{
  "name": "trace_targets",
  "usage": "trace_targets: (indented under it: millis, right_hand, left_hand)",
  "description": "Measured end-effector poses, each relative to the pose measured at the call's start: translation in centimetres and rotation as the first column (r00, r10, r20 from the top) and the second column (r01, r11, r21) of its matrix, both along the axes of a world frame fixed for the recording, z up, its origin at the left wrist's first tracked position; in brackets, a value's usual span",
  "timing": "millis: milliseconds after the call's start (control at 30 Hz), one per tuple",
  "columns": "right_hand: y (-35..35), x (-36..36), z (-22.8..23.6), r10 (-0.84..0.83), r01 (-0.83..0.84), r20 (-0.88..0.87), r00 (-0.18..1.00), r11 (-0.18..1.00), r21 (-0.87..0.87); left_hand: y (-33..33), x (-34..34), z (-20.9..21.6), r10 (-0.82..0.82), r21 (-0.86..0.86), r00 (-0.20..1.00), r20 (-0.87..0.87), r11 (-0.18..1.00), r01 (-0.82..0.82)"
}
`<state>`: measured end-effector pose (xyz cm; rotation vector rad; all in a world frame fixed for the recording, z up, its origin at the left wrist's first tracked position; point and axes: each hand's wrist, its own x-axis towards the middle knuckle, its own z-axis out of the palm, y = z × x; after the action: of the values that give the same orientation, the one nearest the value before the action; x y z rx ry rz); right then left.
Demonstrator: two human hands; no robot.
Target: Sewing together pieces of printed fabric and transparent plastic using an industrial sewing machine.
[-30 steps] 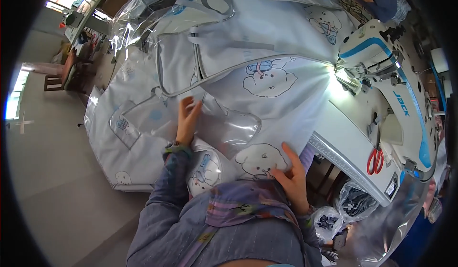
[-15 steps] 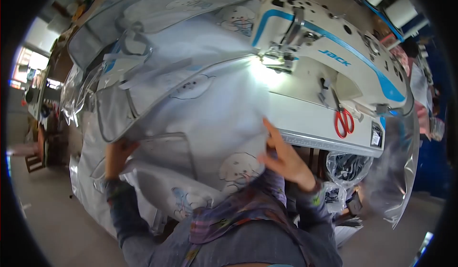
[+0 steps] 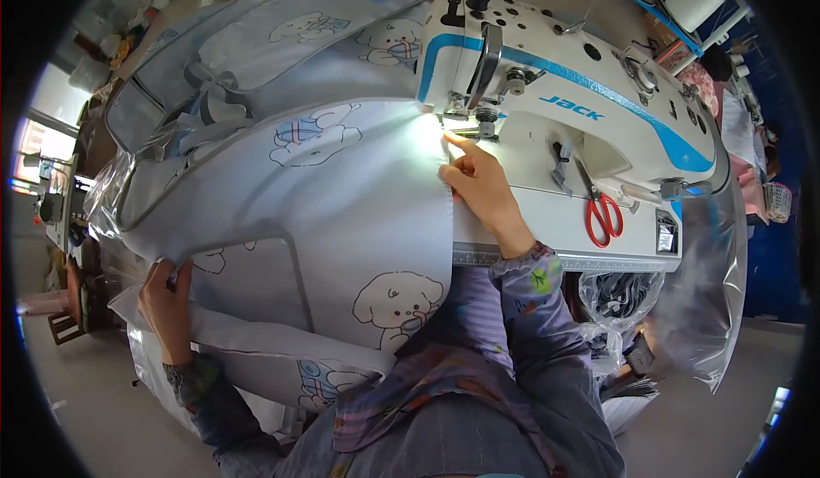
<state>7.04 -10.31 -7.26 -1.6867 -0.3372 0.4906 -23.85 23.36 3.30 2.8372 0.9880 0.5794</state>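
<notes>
A large pale grey-blue fabric piece [image 3: 359, 187] printed with cartoon puppies and edged with grey binding spreads across the sewing machine's bed. My right hand [image 3: 484, 186] is at the fabric's right edge, close below the lit needle area of the white-and-blue sewing machine [image 3: 589, 85]. Its thumb and fingers pinch that edge, with the index finger reaching toward the presser foot [image 3: 485, 128]. Farther left and nearer to me, my left hand [image 3: 166, 300] grips the fabric beside a grey-bound rectangular opening or panel [image 3: 248, 281]. The fingertips there are partly hidden by cloth.
Red-handled scissors [image 3: 604, 219] lie on the machine bed, right of my right hand. More printed fabric with a grey ribbon bow [image 3: 218, 92] is heaped at the far left. Plastic bags of dark material [image 3: 622, 297] hang below the table's right side. Thread cones [image 3: 696, 4] stand at the back right.
My right hand has moved up and left to the needle area and now pinches the fabric edge. My left hand has shifted left and slightly nearer me, and the fabric lies flatter.
</notes>
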Motion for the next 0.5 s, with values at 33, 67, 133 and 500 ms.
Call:
trace_targets:
  millis: [33, 67, 133, 500]
  right_hand:
    - [-0.2, -0.1, 0.0, 0.05, -0.05, -0.028, 0.998, 0.999, -0.006]
    - [-0.3, -0.2, -0.1, 0.103, -0.103, -0.055, 0.993, 0.995, -0.009]
    - [-0.6, -0.3, -0.4, 0.092, -0.091, 0.012, 0.996, 0.992, -0.083]
    - [-1.2, -2.6, -0.2, 0.123, -0.097, 0.107, 0.987, 0.97, -0.225]
  left_hand:
    - [0.0, 0.2, 0.0, 0.004, 0.026, 1.0, -0.018, 1.0, -0.003]
    - [0.0, 0.3, 0.0, 0.012, 0.054, 0.999, -0.036, 0.998, -0.01]
    - [-0.1, 1.1, 0.0, -0.001, 0.066, 1.0, -0.014, 0.998, 0.002]
    - [2.0, 7.1, 1.6, -0.05, 0.177, 0.999, 0.004, 0.983, 0.048]
